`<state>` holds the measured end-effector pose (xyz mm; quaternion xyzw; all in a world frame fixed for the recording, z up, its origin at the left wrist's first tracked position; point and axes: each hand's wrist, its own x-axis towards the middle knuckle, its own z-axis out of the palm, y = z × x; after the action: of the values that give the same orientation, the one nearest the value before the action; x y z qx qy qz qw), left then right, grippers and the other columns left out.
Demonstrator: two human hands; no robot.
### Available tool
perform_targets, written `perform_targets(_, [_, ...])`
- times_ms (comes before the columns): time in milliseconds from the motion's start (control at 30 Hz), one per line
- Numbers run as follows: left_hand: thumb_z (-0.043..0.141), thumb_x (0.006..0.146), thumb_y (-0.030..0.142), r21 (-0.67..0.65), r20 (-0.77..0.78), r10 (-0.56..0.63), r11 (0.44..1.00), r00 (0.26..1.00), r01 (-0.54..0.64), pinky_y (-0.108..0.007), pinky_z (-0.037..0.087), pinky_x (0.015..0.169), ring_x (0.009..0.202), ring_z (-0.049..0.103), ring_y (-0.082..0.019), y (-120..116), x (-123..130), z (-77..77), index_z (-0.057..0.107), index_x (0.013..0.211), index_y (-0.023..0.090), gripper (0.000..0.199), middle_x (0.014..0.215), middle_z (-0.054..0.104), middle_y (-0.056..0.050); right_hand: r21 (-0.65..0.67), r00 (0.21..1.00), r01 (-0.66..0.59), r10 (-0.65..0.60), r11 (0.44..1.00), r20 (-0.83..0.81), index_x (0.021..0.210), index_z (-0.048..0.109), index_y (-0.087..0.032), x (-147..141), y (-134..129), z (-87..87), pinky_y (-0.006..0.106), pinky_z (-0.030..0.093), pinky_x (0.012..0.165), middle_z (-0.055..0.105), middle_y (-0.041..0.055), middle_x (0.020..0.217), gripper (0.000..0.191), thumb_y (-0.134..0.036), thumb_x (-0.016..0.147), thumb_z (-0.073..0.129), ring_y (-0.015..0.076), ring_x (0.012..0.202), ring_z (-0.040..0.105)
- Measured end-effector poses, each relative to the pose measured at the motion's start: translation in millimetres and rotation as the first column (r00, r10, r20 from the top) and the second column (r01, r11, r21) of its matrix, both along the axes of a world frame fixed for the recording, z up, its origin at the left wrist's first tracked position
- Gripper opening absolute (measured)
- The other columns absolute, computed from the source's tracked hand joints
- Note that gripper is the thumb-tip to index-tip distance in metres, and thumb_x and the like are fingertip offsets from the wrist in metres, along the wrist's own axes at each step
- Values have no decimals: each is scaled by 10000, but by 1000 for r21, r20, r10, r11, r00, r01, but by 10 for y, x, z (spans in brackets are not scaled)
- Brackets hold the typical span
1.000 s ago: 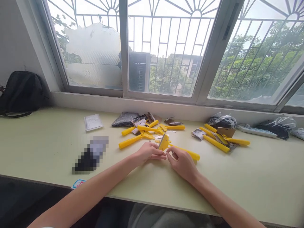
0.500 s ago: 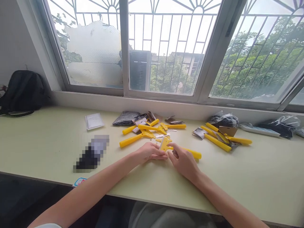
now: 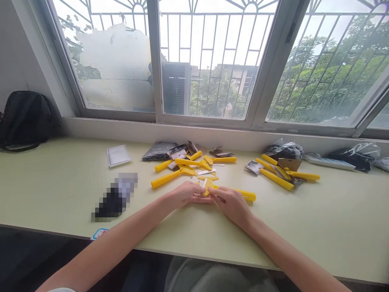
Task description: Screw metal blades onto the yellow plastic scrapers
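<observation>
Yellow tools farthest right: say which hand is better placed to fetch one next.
Probably the right hand: it lies nearer those yellow tools, while the left hand is farther off, holding the yellow head.

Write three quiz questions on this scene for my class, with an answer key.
1. True or false: the left hand and right hand are close together at a yellow plastic scraper head.
2. Which is farthest left in the view?
A) the right hand
B) the black fabric backpack
C) the yellow plastic scraper head
3. Fill the gap: the flat, whitish rectangular packet lies to the ____ of the left hand.

Key: 1 true; 2 B; 3 left.
</observation>
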<state>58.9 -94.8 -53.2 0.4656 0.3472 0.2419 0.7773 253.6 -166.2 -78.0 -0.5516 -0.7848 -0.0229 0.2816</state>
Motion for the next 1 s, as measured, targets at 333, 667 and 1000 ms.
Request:
perform_targets(333, [873,703,191,41,3,-54,998,999,54,-313,582,977,964,757,-266,18,-32,-28,752,795,84,187,976,758,-155,17,999,-12,12,1000,35,1130,759,-285,27,10,10,260,407,634,726,28,837,291,-258,1016,492,175,706,641])
perform_targets(667, [781,810,129,95,108,123,987,987,-133,-318,548,1043,987,756,-251,-1,-26,99,746,869,67,93,1033,765,-167,211,985,-56,89,976,-147,1086,723,-214,-11,-82,75,243,447,641,753,39,895,248,-288,1018,497,120,605,602])
perform_targets(1000, [642,913,83,64,236,488,855,840,-515,-311,598,954,928,770,-235,125,-123,166,709,955,54,84,1021,773,-178,12,995,-39,40,999,-96,1097,727,-246,-199,219,-57,292,490,701,713,27,913,199,-356,973,616,147,676,621])
